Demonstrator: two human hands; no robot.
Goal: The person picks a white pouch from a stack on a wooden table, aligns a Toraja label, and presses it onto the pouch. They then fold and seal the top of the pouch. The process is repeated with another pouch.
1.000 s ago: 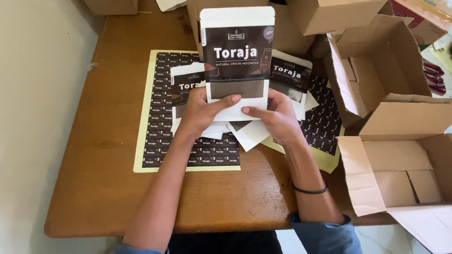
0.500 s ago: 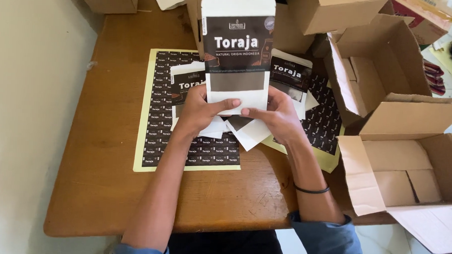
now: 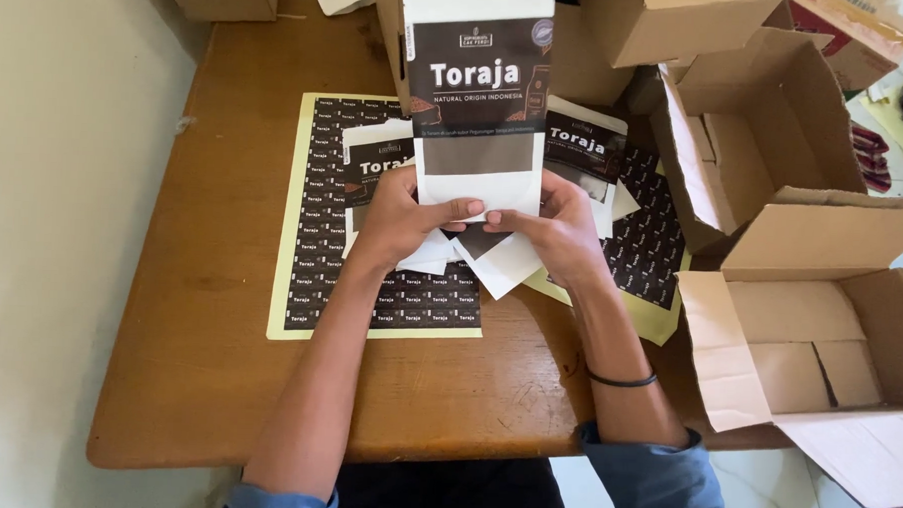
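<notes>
Left hand (image 3: 405, 222) and right hand (image 3: 557, 233) each pinched the bottom edge of a white pouch (image 3: 477, 95) held upright above them. Judged best practice: even grip, thumbs off the dark label. Sticker sheet (image 3: 317, 229) lay beneath; open cardboard box (image 3: 819, 337) right of hands.

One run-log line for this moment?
left hand: holds pouch upright | right hand: holds pouch bottom | under: sticker sheet, table

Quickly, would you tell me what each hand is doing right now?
Left hand: closed on the bottom edge of the white pouch.
Right hand: closed on the same pouch's bottom edge.
</notes>
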